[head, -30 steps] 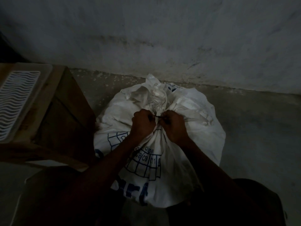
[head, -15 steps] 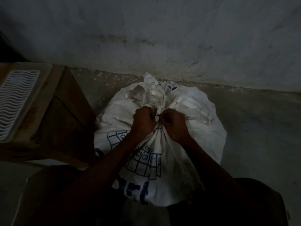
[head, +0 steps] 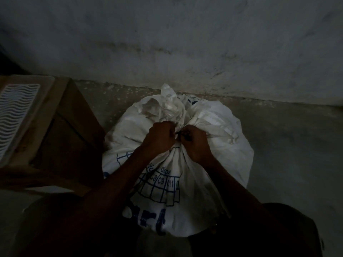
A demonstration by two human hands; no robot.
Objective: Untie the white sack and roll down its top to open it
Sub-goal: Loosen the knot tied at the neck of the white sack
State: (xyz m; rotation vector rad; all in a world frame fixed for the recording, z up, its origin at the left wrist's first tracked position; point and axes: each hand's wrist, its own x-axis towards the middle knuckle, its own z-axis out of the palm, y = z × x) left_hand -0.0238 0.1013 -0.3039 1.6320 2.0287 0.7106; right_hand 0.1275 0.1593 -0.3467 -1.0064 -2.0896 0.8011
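A full white sack (head: 226,145) with blue print stands on the floor against the wall. Its top is gathered into a crumpled neck (head: 170,108) bound by a thin dark tie (head: 179,134). My left hand (head: 159,139) and my right hand (head: 194,143) sit side by side at the neck, fingers curled, each pinching the tie between them. The knot itself is mostly hidden by my fingers.
A wooden stool or box (head: 61,130) stands to the left of the sack, with a white wavy-slotted tray (head: 14,115) on top. A stained grey wall (head: 185,43) runs behind. Bare concrete floor (head: 297,154) lies to the right. The scene is dim.
Both hands stay at the sack's neck with only small finger shifts on the tie. The sack has not moved.
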